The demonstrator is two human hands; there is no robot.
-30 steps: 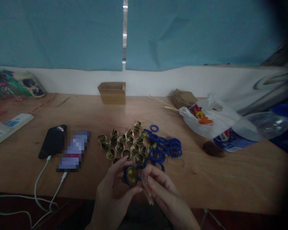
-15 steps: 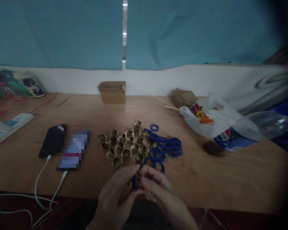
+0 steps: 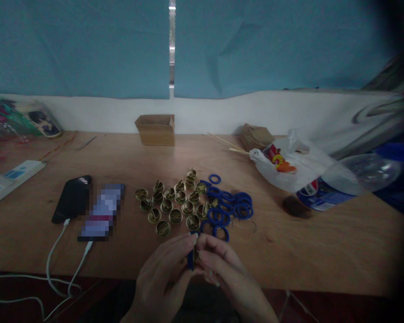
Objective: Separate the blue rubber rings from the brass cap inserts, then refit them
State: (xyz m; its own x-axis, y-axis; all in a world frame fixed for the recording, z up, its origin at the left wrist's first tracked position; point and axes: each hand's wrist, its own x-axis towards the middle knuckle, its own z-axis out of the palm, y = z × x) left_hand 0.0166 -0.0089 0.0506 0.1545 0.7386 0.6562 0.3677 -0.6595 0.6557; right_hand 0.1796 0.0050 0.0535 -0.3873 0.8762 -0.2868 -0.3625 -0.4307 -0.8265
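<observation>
At the table's near edge, my left hand [image 3: 161, 273] is closed around a blue ring [image 3: 190, 260], seen edge-on. Its fingertips press the ring's top and thumb supports it below. Some brass shows on the ring's right side, mostly covered by fingers. My right hand [image 3: 227, 267] pinches at that side; what its fingertips grip is hidden. Just beyond the hands lie several round brass-coloured pieces [image 3: 163, 229], cup-like with a strip across the middle. Loose blue rings [image 3: 221, 239] lie overlapping to their right.
On the left are a black phone [image 3: 70, 197], a pixelated device [image 3: 103, 211], white cables [image 3: 50, 255] and a power strip [image 3: 23, 175]. An open cardboard box [image 3: 156, 134] stands at the back. Right: a plastic bag [image 3: 306, 166], brown package [image 3: 256, 137] and lying drink bottle [image 3: 330, 193].
The view has shifted slightly, moving the table items a little left in the picture. Both hands keep their hold, and the blue ring stands a bit lower and more edge-on.
</observation>
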